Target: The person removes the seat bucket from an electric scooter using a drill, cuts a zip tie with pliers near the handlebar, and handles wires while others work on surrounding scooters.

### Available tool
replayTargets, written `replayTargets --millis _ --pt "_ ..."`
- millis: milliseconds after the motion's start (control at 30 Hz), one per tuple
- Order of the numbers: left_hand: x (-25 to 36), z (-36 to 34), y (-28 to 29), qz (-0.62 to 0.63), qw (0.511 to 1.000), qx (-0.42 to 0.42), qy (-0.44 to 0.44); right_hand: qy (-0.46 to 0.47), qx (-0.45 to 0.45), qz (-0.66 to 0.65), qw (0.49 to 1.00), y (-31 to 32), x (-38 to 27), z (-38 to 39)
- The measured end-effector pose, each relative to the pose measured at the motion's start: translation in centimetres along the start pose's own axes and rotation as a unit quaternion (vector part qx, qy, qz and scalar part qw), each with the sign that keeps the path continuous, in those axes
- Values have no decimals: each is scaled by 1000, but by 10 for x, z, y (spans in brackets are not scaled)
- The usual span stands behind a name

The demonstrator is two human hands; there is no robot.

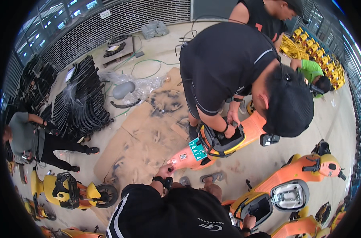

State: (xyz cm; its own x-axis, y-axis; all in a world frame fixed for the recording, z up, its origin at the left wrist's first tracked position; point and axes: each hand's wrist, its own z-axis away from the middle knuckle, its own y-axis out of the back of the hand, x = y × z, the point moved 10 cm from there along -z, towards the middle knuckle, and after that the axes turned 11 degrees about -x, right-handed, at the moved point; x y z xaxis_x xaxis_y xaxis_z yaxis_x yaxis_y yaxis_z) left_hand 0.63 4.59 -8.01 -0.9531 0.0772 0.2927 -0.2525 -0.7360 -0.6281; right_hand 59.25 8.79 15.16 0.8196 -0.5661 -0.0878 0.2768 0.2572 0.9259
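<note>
My left hand, with a dark band at the wrist, is at the tail end of an orange rear fender. Its fingers are pinched together at the fender's tip, and whatever lies between them is too small to name. A green plate is fixed above that fender. Over at the lower right, my right hand is curled at the edge of the dark storage bucket of another orange scooter. That scooter's seat is flipped up, its pale underside showing. What the right fingers hold is hidden.
Opposite me, a person in black bends with both hands in the first scooter's open bucket. Other people stand at left and far right. A yellow scooter, cardboard and stacked black parts lie about.
</note>
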Motion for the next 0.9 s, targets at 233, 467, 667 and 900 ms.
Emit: replayTargets --millis 233,467,667,900 --pt "-12 -12 -33 32 997 -55 39 -31 10 -7 999 -16 28 -23" --pt "-15 -21 -26 -5 995 -40 93 -51 57 12 997 -20 42 -16" --pt "-13 -26 -34 -16 988 -117 104 -41 67 -2 997 -14 38 -13" --pt "-17 -28 -29 -11 988 -84 129 -47 52 0 998 -6 30 -14"
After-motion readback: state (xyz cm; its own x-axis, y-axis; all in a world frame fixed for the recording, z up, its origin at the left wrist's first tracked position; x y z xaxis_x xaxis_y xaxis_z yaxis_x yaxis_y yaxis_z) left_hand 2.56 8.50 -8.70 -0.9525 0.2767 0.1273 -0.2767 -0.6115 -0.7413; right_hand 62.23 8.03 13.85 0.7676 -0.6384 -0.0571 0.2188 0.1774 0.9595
